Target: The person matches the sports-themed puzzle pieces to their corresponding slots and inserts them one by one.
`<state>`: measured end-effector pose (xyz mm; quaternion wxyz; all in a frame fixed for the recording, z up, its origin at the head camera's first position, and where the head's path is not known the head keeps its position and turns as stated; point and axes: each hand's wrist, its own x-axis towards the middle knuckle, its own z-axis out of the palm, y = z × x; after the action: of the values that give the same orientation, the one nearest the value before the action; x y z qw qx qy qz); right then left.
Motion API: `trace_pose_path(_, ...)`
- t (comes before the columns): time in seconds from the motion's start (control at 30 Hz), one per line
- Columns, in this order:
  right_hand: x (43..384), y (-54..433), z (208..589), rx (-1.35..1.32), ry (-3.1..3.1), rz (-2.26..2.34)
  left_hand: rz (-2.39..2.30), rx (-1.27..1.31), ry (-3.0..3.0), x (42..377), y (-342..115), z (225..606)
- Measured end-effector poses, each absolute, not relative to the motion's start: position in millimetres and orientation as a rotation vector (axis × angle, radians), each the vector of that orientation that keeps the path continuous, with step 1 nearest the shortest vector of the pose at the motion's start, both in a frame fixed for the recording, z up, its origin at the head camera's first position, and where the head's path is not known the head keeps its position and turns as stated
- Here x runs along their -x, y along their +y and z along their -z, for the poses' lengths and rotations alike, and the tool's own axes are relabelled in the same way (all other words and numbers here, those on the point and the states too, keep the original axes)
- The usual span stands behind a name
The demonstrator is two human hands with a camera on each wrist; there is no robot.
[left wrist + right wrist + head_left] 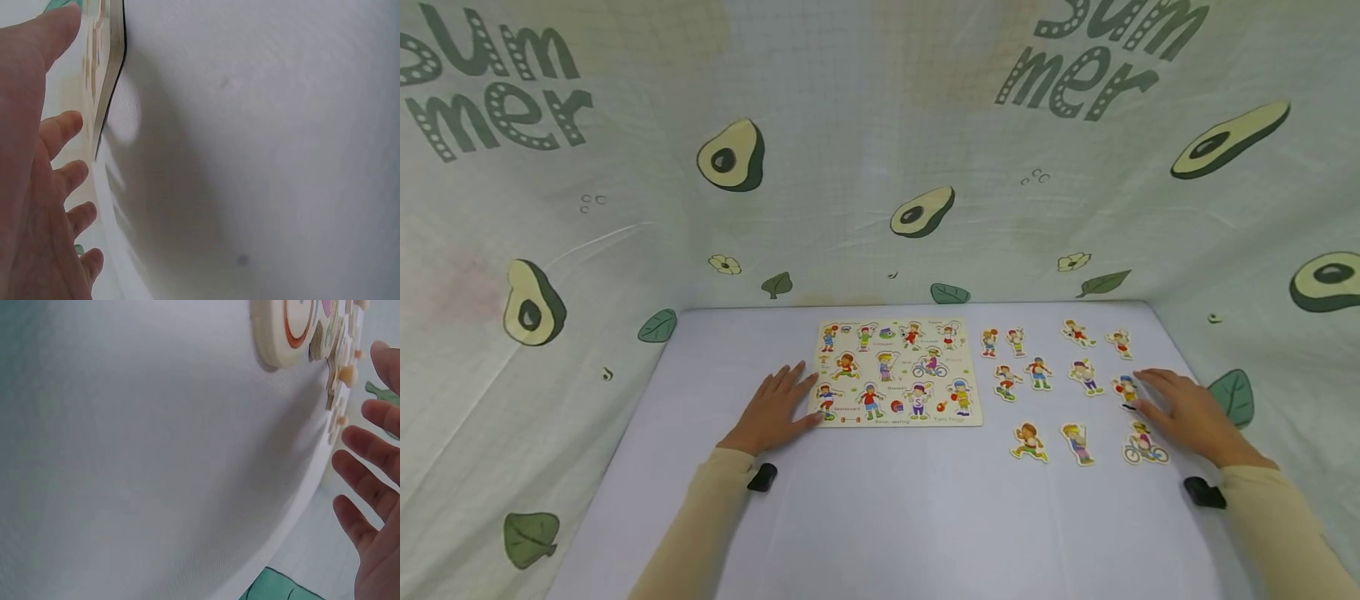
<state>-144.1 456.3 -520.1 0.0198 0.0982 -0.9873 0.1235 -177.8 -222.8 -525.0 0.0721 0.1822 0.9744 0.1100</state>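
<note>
Long beige sleeves (696,521) are worn with small, black wrist cameras (763,477).

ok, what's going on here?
A person sits or stands at a white table with a puzzle board lying flat and loose pieces, shaped like children playing sports, spread to its right. The left hand is at the board's left edge; the right hand is beside the rightmost pieces, fingers spread. Neither grips a piece; whether they touch anything is hard to tell.

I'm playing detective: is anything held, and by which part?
Nothing is held: the left hand is by the board, the right hand near loose pieces.
</note>
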Motion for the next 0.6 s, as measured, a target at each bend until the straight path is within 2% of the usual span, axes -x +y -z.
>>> trace_pose_path(0.6, 149.5, 453.8, 522.6, -0.349, -3.053, -0.375, -0.324, -0.503, 2.902, 174.4, -224.7, 527.5)
